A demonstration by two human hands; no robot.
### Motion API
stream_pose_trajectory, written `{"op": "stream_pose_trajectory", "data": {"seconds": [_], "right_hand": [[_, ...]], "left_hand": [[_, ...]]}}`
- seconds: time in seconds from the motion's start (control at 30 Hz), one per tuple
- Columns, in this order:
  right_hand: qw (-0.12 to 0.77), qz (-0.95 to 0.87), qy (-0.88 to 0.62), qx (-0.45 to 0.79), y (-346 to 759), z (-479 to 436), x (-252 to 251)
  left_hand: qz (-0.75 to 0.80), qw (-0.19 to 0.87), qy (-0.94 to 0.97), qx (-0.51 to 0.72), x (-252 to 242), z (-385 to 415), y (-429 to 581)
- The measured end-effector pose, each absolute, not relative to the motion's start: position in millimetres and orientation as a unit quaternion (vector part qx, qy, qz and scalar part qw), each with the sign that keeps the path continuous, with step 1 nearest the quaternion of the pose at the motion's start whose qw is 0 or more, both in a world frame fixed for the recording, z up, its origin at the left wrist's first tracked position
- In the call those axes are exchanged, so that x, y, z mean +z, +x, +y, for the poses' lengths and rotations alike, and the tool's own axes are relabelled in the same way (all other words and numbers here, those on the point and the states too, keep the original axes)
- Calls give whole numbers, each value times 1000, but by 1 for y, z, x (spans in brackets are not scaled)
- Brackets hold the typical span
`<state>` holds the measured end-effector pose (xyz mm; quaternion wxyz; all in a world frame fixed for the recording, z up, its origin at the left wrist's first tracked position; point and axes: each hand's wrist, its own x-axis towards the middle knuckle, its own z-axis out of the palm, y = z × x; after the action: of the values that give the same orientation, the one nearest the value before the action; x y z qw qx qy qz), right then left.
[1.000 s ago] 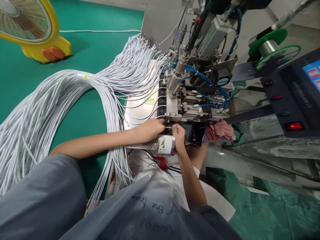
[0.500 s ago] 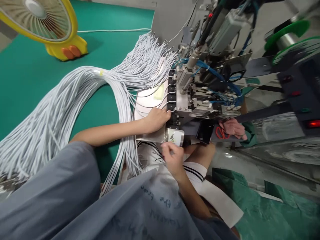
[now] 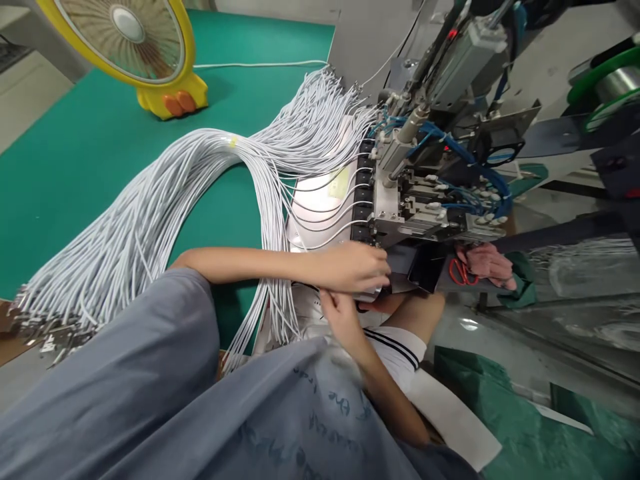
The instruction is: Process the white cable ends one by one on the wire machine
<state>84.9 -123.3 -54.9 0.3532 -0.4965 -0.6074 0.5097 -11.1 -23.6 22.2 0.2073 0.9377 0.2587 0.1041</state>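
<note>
My left hand point(image 3: 363, 267) reaches across at the near end of the machine point(image 3: 395, 180), its fingers curled and pointing right; what they hold, if anything, is too small to tell. Just below it, my right hand point(image 3: 343, 317) has thumb and forefinger near each other under the left wrist, and its fingertips are partly hidden. Several white cables run from a black slotted block point(image 3: 363, 190) on the machine over a pale plate point(image 3: 320, 230). A large bundle of white cables point(image 3: 200, 153), bound by a yellow tie point(image 3: 233, 141), lies to the left.
A yellow fan point(image 3: 173, 97) stands on the green table point(image 3: 45, 193) at the upper left. Red-handled scissors point(image 3: 463, 273) and a pink cloth point(image 3: 487, 265) lie right of the machine. A green wire spool point(image 3: 613, 83) is at the upper right.
My left hand has moved right and nearer, off the black block and over the machine's near end. My right hand is now partly under it. The whole view has shifted, with things farther right.
</note>
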Motion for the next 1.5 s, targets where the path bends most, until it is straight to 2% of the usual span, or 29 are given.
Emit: {"op": "stream_pose_trajectory", "data": {"seconds": [0.07, 0.2, 0.37, 0.47, 0.57, 0.67, 0.83, 1.17, 1.3, 1.5], "right_hand": [[365, -619, -519, 463, 113, -117, -39], [339, -601, -540, 482, 164, -109, -10], [508, -471, -543, 475, 182, -108, 2], [552, -438, -506, 498, 172, -105, -2], [589, -458, -499, 442, 161, -100, -5], [598, -487, -500, 394, 154, -98, -4], [568, -512, -514, 390, 157, -97, 7], [441, -594, -541, 399, 176, -88, 27], [465, -575, -546, 394, 171, -86, 24], [534, -526, -558, 355, 156, -92, 6]], "left_hand": [[205, 301, 924, 118, 25, -33, -8], [216, 409, 878, 127, 25, -32, -7], [183, 494, 831, 180, 25, -23, -9], [202, 526, 801, 205, 27, -24, -9], [226, 549, 772, 226, 29, -27, -8], [228, 554, 755, 265, 27, -31, -7], [232, 566, 736, 288, 22, -33, -5], [202, 440, 836, 257, 24, -26, -9], [197, 405, 847, 283, 19, -26, -8], [228, 443, 807, 317, 13, -31, -4]]}}
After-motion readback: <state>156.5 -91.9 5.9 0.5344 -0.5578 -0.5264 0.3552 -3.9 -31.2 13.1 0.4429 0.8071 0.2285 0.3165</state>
